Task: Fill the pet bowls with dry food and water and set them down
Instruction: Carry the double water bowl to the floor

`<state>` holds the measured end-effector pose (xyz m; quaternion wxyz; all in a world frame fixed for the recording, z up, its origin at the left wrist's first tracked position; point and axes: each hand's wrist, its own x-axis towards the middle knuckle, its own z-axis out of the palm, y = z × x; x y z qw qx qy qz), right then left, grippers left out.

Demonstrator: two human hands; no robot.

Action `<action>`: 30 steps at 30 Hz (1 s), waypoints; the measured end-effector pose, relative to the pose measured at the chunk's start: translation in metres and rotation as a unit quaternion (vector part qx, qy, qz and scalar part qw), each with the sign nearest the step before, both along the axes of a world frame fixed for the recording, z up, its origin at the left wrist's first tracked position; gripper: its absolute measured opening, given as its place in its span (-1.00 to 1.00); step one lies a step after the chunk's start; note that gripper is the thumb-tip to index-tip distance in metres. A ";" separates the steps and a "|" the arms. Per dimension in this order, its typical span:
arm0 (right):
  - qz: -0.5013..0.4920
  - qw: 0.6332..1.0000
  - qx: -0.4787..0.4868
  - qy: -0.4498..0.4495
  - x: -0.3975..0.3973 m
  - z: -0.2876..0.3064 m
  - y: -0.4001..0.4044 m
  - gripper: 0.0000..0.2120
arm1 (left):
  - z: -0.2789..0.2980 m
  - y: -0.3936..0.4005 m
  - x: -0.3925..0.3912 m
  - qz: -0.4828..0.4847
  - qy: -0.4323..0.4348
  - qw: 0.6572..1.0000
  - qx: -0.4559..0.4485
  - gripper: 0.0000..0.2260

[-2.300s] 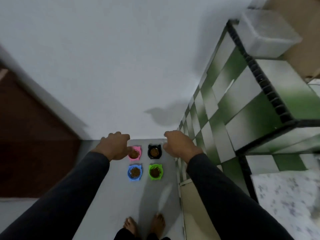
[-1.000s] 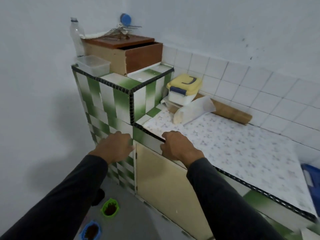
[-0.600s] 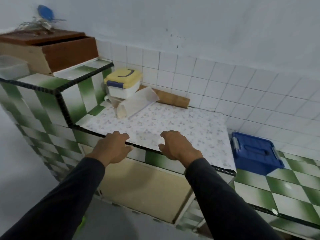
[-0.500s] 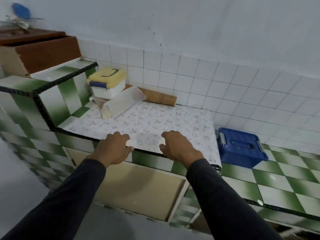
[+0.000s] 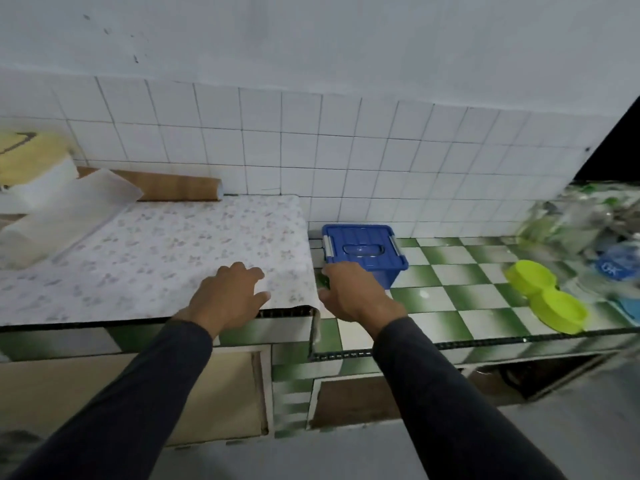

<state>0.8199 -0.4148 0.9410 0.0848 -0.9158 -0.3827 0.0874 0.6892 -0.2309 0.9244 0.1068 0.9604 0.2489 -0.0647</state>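
Overhead, head view only. Raised counter on the left carries a flowered cover; its front edge runs left to right under the left hand, and its right end stops at a short step down to the lower green-and-white checked counter. The cover's corner curls off that step. Lower counter's front edge has a dark beaded trim; open tile lies between the blue box and the green double bowl.

Blue lidded box sits against the tiled wall, just right of the step. Green double bowl lies near the front edge at far right, well apart from both hands; whether anything is in it cannot be told. Blurred clutter of clear and blue items behind it, too smeared to name. At far left: yellow-lidded tub, a clear container lying tilted, a brown cardboard tube along the wall.

Hands: both arms stretched forward in dark sleeves. Left hand palm down over the cover's front edge, fingers loosely spread, holding nothing. Right hand palm down just in front of the blue box, over the step, fingers relaxed and slightly bent, holding nothing; contact with the box cannot be told.
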 end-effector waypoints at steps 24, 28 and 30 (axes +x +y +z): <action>-0.321 0.947 -0.015 0.016 0.204 -0.022 -0.222 -0.61 | -0.020 -0.175 0.330 -0.311 -0.011 0.950 -0.015 -0.54; -0.365 0.931 -0.001 0.021 0.232 -0.027 -0.246 -0.62 | -0.022 -0.198 0.378 -0.354 -0.005 0.935 0.003 -0.53; -0.388 0.921 0.011 0.027 0.242 -0.031 -0.258 -0.63 | -0.024 -0.210 0.398 -0.371 -0.001 0.928 0.001 -0.54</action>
